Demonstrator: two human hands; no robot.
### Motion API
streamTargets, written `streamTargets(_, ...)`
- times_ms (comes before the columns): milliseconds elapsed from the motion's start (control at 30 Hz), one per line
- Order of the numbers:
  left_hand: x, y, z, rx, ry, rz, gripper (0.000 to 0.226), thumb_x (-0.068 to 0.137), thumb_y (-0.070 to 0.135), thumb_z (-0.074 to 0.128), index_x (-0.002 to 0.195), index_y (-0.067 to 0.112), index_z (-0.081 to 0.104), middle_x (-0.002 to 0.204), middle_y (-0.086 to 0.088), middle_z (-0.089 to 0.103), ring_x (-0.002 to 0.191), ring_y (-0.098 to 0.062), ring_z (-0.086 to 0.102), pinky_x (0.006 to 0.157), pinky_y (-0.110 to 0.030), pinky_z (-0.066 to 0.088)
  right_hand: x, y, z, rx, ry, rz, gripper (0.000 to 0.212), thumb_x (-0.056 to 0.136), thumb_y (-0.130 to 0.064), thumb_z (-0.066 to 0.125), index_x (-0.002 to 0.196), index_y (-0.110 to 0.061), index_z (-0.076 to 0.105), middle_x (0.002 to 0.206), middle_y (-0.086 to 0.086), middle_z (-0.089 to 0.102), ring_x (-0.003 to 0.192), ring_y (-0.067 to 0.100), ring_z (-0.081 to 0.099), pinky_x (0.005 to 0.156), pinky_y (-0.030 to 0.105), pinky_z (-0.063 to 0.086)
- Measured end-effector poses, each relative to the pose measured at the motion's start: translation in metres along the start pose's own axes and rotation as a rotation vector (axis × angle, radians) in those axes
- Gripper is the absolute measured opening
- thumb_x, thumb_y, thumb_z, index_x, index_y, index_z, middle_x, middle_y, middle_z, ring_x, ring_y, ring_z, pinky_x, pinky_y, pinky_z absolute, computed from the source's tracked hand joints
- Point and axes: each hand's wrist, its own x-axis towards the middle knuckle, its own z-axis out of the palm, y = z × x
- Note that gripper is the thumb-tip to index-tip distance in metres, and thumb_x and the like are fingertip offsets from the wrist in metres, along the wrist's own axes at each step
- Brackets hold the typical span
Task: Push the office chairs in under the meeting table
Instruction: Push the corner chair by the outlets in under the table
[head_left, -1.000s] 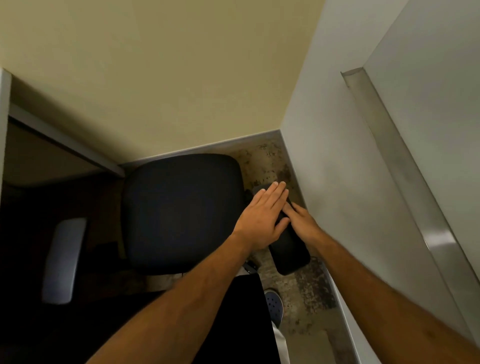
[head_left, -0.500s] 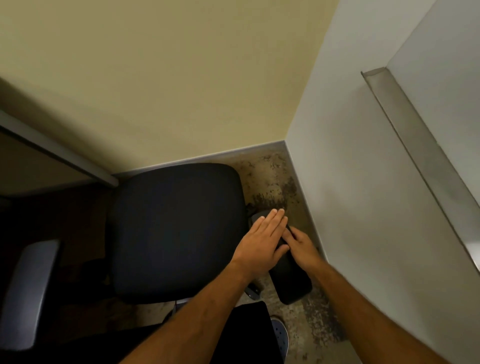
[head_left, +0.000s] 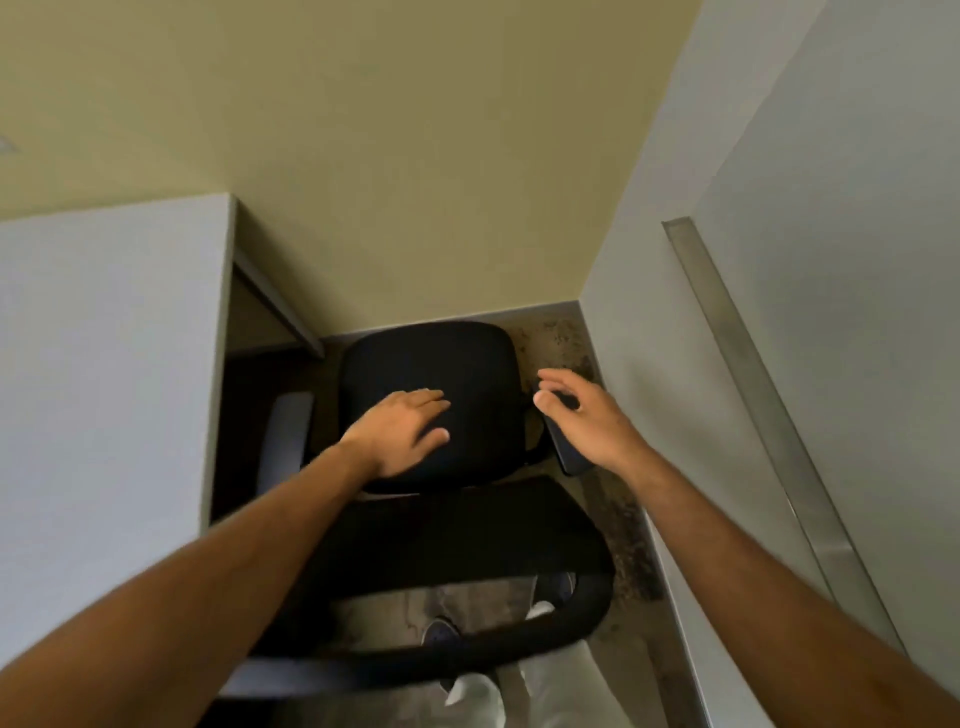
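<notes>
A black office chair (head_left: 447, 358) stands in a narrow corner, its backrest (head_left: 467, 551) towards me. The grey meeting table (head_left: 104, 364) fills the left side, and the chair's left armrest (head_left: 285, 441) sits at its edge. My left hand (head_left: 402, 434) lies flat and open on the seat. My right hand (head_left: 582, 415) hovers just above the right armrest (head_left: 569, 457), fingers spread and holding nothing.
A grey wall with a metal strip (head_left: 769, 415) runs close along the right. A yellow wall (head_left: 415, 182) closes the far end. Speckled floor (head_left: 623, 530) shows in a thin gap right of the chair. My feet (head_left: 441, 631) are behind the backrest.
Both hands have come off the right armrest. The left one moved onto the seat, the right lifted above the armrest. My view pulled back, so the backrest and tabletop now show.
</notes>
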Motion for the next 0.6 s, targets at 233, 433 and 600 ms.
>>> streamTargets(233,-0.149,-0.01,-0.02,-0.058,0.002,-0.133,0.056,0.099,0.055,0.044,0.146,0.024,0.048,0.154,0.0,0.045,0.14,-0.019,0.042,0.115,-0.038,0.033,-0.116,-0.059,0.029,-0.214,-0.225,-0.061,0.045,0.097,-0.057,0.053,0.136,-0.035,0.058,0.134,-0.012,0.061,0.116,0.006,0.054,0.095,0.03,0.044)
streamTargets(433,-0.248,-0.004,0.007,-0.148,0.029,-0.331,0.064,0.093,0.071,0.032,0.137,0.031,0.058,0.136,0.003,0.063,0.121,-0.016,0.058,0.099,-0.033,0.046,-0.174,-0.027,0.063,-0.702,-0.144,-0.197,0.064,0.092,-0.073,0.042,0.14,-0.033,0.055,0.141,-0.008,0.058,0.129,0.019,0.05,0.11,0.04,0.036)
streamTargets(600,-0.269,0.013,0.02,-0.129,0.14,-0.438,0.077,0.083,0.082,0.039,0.14,0.033,0.055,0.122,0.004,0.07,0.104,-0.015,0.065,0.092,-0.03,0.05,-0.18,0.004,0.073,-0.817,0.029,-0.334,0.068,0.092,-0.073,0.028,0.139,-0.033,0.057,0.14,-0.013,0.061,0.128,0.014,0.051,0.114,0.041,0.03)
